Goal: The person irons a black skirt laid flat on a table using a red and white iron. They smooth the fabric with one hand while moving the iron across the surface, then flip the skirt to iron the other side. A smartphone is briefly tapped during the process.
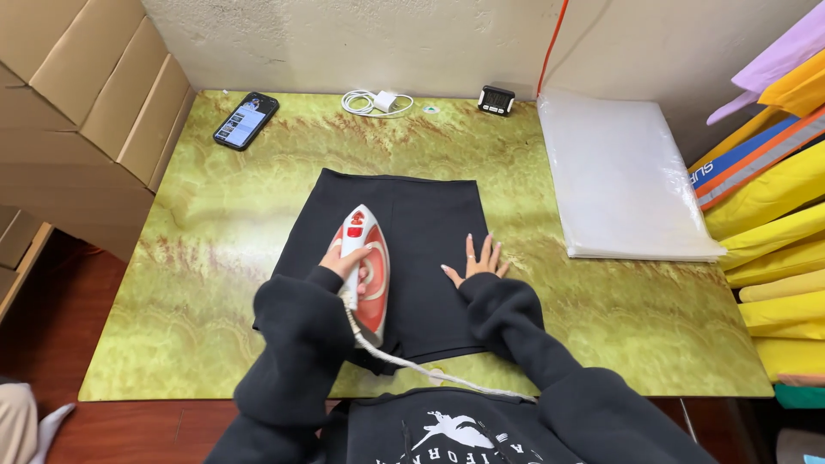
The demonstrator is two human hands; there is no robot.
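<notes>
A red and white steam iron [365, 271] is held by its handle in the left hand [342, 258], whose grip is closed around it. The iron rests soleplate-down on a flat black fabric garment [404, 258], which is spread near the middle of the green and rust marbled worktop [215, 283], slightly toward the near edge. The long axis of the iron runs from the near edge toward the far edge, its pointed nose aimed at the far edge and leaning a little to the left. Most of the garment's uncovered cloth lies ahead of that nose and to the iron's right.

The right hand [477, 262] is laid flat on the garment's right margin, fingers spread, palm down, holding nothing; the cloth is pinned there rather than gripped. The two hands are set side by side at about the same depth, with a strip of black cloth between them. A white braided cord [430, 371] trails from the heel of the iron across the garment's near hem toward the person's body.

Well apart, along the far edge, a black smartphone [246, 120], a coiled white charger cable [375, 102] and a small black digital timer [496, 100] are seen. A stack of clear plastic bags [623, 176] lies at the far right corner.
</notes>
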